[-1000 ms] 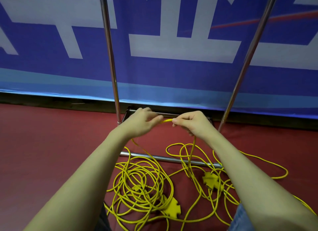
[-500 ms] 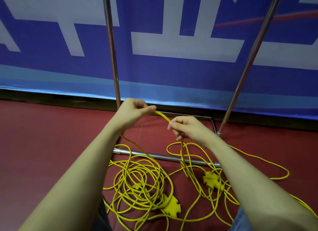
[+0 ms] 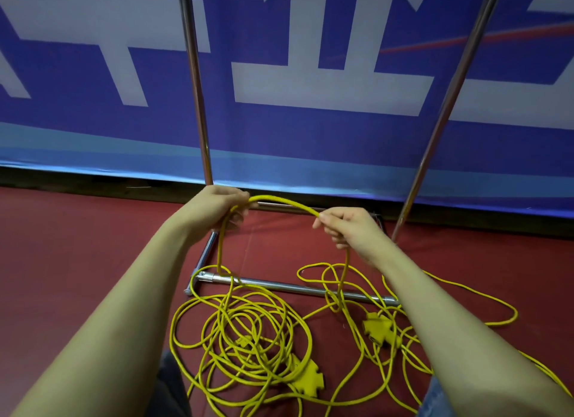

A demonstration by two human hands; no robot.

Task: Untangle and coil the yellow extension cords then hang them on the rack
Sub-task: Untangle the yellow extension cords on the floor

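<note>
Your left hand (image 3: 217,207) curls its fingers around the cord (image 3: 285,203), and your right hand (image 3: 348,227) pinches the same cord between thumb and fingertips. Between the two hands the cord arches upward; from each hand a strand drops to the floor (image 3: 77,261), so the held length forms a loop above the rack (image 3: 292,287). Below your left arm a loose tangle (image 3: 242,339) of cord lies on the red floor, overlapping the rack's near base bar, with a yellow socket block (image 3: 306,376) at its near edge. A second block (image 3: 380,326) sits among thinner loops under your right forearm, and one strand sweeps out to the right. The rack's two chrome uprights rise in front of a blue banner (image 3: 310,137) with white shapes.
</note>
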